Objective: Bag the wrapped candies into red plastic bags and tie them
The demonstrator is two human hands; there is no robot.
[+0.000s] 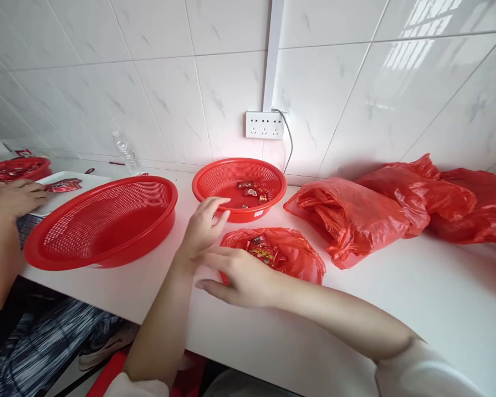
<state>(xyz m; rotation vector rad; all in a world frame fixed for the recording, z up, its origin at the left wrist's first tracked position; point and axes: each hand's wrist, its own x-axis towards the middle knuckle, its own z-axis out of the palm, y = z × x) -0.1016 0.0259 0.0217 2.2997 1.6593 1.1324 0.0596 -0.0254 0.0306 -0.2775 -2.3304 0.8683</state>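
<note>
My left hand (203,226) is raised at the front left of the round red basket (215,190), fingers apart and nothing in it. Across my left wrist reaches my right hand (235,278), its thumb and fingers spread, with no object visible in it. Several small red packets (250,192) lie in the round basket's right part. Just behind my right hand, an open red plastic bag (303,259) holds more red and yellow packets (263,251). A large oval red basket (124,226) stands to the left, with no packets visible inside.
Full red bags (367,212) lie along the right side. At far left, another person's hand (19,196) is beside a white tray (99,179) with a red packet. A clear bottle (126,151) and a power strip (264,125) are at the wall.
</note>
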